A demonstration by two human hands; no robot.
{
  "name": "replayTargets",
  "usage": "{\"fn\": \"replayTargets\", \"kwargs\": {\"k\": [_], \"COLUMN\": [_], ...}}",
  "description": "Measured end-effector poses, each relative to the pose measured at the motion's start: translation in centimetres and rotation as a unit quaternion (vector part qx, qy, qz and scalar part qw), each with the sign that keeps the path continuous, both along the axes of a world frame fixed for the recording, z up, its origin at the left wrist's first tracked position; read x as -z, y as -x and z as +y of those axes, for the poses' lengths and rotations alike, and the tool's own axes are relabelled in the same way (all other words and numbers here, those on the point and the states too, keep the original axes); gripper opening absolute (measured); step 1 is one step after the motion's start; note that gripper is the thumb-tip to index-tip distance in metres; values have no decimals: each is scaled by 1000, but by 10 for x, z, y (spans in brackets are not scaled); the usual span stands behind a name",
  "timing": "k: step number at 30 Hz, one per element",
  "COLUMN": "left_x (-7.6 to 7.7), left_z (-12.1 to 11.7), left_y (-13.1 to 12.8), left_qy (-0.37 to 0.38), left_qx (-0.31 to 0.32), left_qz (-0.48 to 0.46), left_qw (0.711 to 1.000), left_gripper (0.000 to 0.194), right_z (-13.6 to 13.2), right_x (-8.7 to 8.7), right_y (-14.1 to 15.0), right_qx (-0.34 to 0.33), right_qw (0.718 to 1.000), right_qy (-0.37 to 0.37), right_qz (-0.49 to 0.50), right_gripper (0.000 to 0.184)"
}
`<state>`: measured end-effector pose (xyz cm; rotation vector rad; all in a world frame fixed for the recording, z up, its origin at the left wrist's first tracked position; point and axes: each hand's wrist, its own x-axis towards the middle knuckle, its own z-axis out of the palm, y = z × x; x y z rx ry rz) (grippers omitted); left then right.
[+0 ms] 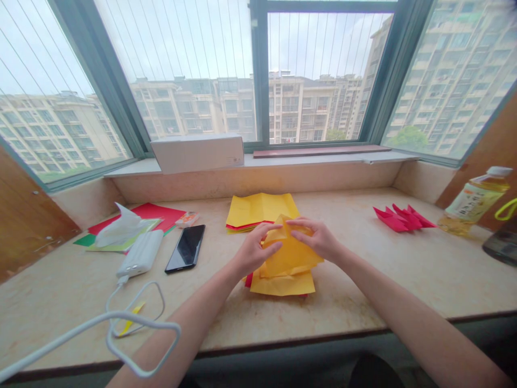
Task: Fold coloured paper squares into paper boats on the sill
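Above a short stack of yellow and red paper (283, 285), a creased yellow paper sheet (285, 256) is raised between both hands. My left hand (254, 250) grips its left side, thumb on the near face and fingers curled over the top. At the upper right my right hand (317, 237) pinches the same sheet, its fingertips pointing left near the peak. Just behind lies a second pile of yellow paper (258, 207), with fold lines and red sheets showing underneath. Part of the held sheet is hidden by my fingers.
Left of the hands lie a black phone (186, 249), a white power bank (141, 253) with a looping cable (143, 323), tissue (119, 226) and coloured paper (165, 213). Folded red paper pieces (399, 218) and a drink bottle (472, 202) stand right. A white box (197, 152) sits on the sill.
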<state>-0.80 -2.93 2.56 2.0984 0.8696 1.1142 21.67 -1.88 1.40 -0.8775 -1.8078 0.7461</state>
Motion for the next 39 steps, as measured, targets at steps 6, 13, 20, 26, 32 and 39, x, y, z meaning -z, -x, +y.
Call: {"fn": "replayTargets", "kwargs": {"k": [6,13,20,26,32,39], "left_x": [7,10,8,9,5,8], "left_z": [6,13,16,15,13,15], "left_y": [0,0,1,2,2,6], "left_qy": [39,113,171,186,224,176], "left_qx": [-14,6,5,-16,-11,-63], "left_qz": [-53,-152,-199,-220,-230,-207], "left_qw": [998,982,965,958,947,960], "left_gripper": [35,39,40,47,51,19], "right_z": [0,1,7,8,5,4], "right_x": [2,4,9,2,-3,1], "right_y": [-1,-1,0,-3,-5,-9], "right_qx": [-9,-21,-56,-29,1,16], "right_qw": [1000,999,980,970,971,978], "right_qy": [21,30,137,167,158,146], "right_qz": [-1,21,130,175,182,150], "right_gripper": [54,63,52,40,23,9]}}
